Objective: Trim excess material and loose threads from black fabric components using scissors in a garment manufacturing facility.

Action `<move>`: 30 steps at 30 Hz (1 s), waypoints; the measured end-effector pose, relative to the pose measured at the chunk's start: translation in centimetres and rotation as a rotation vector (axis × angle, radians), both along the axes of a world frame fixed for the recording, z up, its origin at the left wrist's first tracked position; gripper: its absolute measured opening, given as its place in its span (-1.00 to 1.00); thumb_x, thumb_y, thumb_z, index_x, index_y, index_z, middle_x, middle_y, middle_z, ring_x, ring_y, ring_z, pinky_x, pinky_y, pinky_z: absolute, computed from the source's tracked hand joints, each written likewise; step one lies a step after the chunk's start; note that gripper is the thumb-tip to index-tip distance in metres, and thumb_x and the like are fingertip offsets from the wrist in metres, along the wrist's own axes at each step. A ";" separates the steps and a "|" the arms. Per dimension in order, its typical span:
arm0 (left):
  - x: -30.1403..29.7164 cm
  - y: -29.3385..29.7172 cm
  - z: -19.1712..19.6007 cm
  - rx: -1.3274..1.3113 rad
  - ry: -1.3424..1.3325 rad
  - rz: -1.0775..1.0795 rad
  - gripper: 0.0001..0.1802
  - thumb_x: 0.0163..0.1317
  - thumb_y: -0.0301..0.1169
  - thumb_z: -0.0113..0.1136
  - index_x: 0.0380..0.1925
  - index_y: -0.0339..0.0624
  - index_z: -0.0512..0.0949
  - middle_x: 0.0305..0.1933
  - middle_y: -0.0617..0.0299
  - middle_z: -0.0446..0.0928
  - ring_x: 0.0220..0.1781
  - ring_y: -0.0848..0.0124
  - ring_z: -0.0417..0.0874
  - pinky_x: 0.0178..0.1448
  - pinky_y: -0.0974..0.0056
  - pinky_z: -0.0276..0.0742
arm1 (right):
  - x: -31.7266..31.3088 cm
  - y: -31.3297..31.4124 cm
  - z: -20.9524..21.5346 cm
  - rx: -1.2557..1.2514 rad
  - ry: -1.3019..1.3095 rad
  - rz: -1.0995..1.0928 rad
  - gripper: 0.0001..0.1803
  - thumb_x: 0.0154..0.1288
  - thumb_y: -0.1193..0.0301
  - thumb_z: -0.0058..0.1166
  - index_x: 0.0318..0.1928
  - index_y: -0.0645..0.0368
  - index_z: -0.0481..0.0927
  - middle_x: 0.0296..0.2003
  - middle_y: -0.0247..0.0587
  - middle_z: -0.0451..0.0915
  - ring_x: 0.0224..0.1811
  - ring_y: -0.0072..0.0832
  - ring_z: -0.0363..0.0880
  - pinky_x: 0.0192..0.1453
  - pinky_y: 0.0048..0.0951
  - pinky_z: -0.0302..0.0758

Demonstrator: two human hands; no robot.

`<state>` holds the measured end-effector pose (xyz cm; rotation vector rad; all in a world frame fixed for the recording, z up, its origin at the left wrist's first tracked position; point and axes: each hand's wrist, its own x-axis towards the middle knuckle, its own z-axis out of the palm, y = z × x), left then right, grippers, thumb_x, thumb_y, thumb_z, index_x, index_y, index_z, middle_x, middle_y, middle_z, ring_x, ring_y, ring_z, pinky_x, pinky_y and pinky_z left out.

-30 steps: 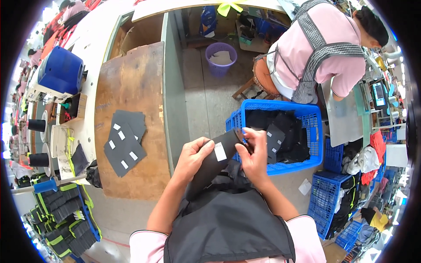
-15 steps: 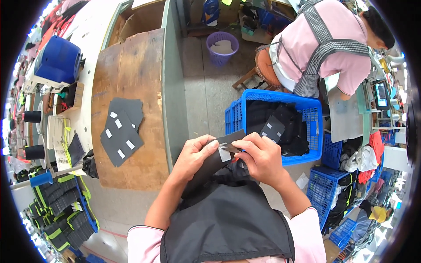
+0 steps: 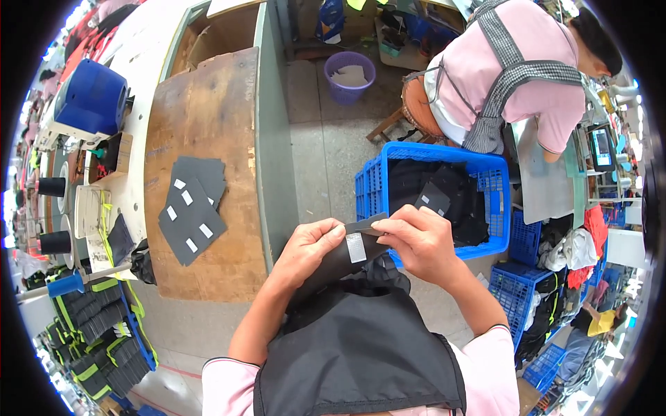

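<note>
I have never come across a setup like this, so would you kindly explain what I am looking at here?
There is no machine gripper here, just a person's two bare hands. The view comes from the left one of two wide fisheye cameras worn on the head, looking down, so straight edges bend near the rim.

The left hand grips a dark flat piece with a white patch. The right hand pinches at its upper edge; whether a small tool sits in those fingers is hard to tell.

On the brown wooden surface to the left lie more dark pieces with white patches. Ahead to the right, a blue basket holds dark material, and beyond it a co-worker sits on a stool.
</note>
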<state>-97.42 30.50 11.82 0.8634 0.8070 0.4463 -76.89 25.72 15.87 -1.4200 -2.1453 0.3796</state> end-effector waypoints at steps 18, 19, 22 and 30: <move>-8.1 4.3 -0.2 0.515 0.705 0.246 -0.78 0.19 -0.36 0.09 -0.34 -0.33 0.54 -0.46 0.33 0.48 -0.38 0.56 0.40 -0.28 0.41 0.33 | 1.6 0.2 -11.1 -0.250 0.616 -0.618 -0.83 0.09 0.55 0.08 -0.25 0.21 0.48 -0.45 -0.22 0.42 -0.51 -0.44 0.54 -0.45 -0.44 0.46; -10.0 5.2 0.0 0.524 0.740 0.368 -0.80 0.22 -0.36 0.07 -0.37 -0.32 0.53 -0.47 0.40 0.42 -0.39 0.59 0.35 -0.28 0.46 0.29 | 3.4 -1.3 -14.7 -0.433 0.945 -0.663 -0.80 0.10 0.54 0.08 -0.22 0.26 0.46 -0.41 -0.22 0.43 -0.48 -0.56 0.54 -0.41 -0.49 0.49; -18.9 9.7 -3.7 0.476 0.721 0.353 -0.72 0.27 -0.29 0.07 -0.24 -0.33 0.53 -0.43 0.37 0.46 -0.32 0.58 0.40 -0.19 0.46 0.32 | 7.3 -7.1 -22.7 -0.437 0.718 -0.931 -0.84 0.08 0.50 0.15 -0.30 0.24 0.49 -0.50 -0.38 0.45 -0.50 -0.66 0.44 -0.43 -0.61 0.39; -29.1 9.5 -19.5 0.957 2.327 0.333 -0.37 0.21 0.14 -0.10 0.22 0.15 0.26 0.27 -0.05 0.16 0.25 0.03 0.26 0.25 0.01 0.18 | 13.5 -10.9 -35.7 -0.787 1.107 -1.440 -0.79 0.27 0.31 -0.03 -0.32 0.20 0.51 -0.66 -0.37 0.39 -0.72 -0.63 0.30 -0.65 -0.56 0.22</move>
